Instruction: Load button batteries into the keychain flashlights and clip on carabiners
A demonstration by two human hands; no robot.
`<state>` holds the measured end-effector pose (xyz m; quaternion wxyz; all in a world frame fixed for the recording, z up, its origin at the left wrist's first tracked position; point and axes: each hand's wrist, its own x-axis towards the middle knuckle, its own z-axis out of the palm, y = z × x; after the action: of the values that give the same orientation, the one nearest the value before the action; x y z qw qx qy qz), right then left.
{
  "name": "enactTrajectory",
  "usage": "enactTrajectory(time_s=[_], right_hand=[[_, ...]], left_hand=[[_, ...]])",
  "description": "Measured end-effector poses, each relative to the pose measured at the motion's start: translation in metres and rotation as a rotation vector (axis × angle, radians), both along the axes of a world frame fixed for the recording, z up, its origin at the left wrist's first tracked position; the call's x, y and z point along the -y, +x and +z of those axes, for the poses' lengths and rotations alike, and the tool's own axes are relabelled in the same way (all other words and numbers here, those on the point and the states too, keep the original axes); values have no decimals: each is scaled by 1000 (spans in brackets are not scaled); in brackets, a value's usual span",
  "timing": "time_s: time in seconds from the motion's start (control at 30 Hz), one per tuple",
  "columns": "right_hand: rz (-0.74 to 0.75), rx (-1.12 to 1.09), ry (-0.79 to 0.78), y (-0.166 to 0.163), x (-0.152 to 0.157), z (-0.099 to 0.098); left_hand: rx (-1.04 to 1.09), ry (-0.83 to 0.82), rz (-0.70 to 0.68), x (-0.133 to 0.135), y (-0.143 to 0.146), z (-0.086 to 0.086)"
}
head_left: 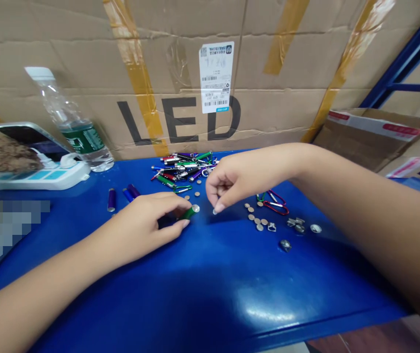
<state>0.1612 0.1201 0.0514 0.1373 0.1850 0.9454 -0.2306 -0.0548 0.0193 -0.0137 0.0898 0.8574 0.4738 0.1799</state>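
Note:
Between the fingers and thumb of my left hand [151, 213] is a small green metal tube [187, 214], its bright round end pointing right. My right hand [234, 181] hangs just right of that tube, thumb and fingertips pinched together; whatever they may hold is too small to make out. Behind both hands lies a pile of colourful keychain flashlights [180, 169]. Several button cells [251, 217] are scattered below my right wrist, near red and green carabiners [276, 205]. Purple and blue tubes [112, 200] lie beyond my left hand.
On the blue table [210, 294], small metal parts [285, 245] and a round cap [316, 228] lie at right. A water bottle [85, 139], power strip [48, 175] and phone [33, 137] stand at back left. A large cardboard box [269, 108] walls the back.

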Motion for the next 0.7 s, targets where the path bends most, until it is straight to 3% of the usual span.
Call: enactTrajectory(time_s=[0.17,0.5,0.7], right_hand=[[-1,-178,-50,-5,2,-3],[-72,-216,-8,-11,2,-11],[-196,-190,292,-4,-17,-18]], left_hand=[[-9,-16,-29,2,2,3],[-18,15,-32,1,1,2],[-33,0,16,2,2,3]])
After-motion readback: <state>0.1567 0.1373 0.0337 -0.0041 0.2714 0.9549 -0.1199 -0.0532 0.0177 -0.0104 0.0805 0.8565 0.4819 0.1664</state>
